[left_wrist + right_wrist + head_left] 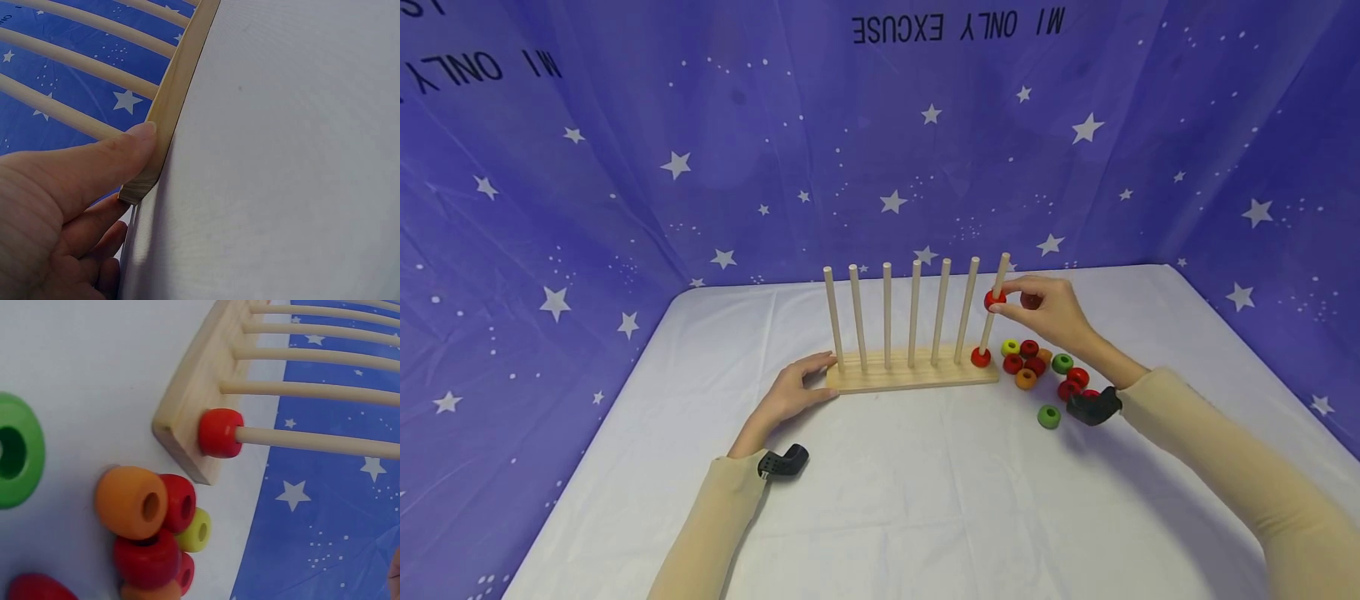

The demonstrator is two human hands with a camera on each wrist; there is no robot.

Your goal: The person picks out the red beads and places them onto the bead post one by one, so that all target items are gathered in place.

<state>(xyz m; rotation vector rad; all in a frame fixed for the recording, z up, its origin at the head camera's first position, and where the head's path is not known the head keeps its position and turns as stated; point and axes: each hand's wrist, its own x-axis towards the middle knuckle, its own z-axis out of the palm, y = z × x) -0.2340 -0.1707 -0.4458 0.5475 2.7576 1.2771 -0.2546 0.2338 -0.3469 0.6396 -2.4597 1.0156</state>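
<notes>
A wooden peg stand [880,383] with a row of upright pegs sits on the table. My left hand [792,389] grips its left end, the thumb [128,150] lying along the front edge. On the rightmost peg [1002,268], my right hand [1056,312] pinches a red bead [995,301] partway up, the peg passing through it. A darker red round shape [1031,301] shows within that hand, probably another bead. At the foot of the same peg rests a red bead [219,433]. In the right wrist view the held bead is out of sight.
Loose beads lie right of the stand: a yellow-green one [1011,347], an orange one [131,501], green ones [1048,417] and several red ones [147,557]. They sit under the right forearm. White cloth [880,500] covers the table; a purple starry curtain [820,150] hangs behind.
</notes>
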